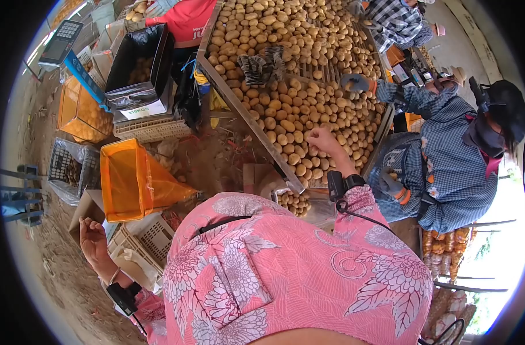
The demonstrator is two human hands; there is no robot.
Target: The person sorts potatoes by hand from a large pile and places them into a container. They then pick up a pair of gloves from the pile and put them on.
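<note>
Potatoes cover a sloping slatted sorting table in front of me. My right hand is over the lower part of the pile, its fingers curled down among the potatoes; whether one is in them is hidden. My left hand hangs out to the left beside an open cardboard box, fingers loosely bent and apart, with nothing in them. An orange mesh bag on a frame stands between my left hand and the table. Below the table's near corner is a container of small potatoes.
At the right, a co-worker reaches a gloved hand onto the potatoes. Another person in red is at the far left. A scale, a black-lined box and plastic crates stand left of the table.
</note>
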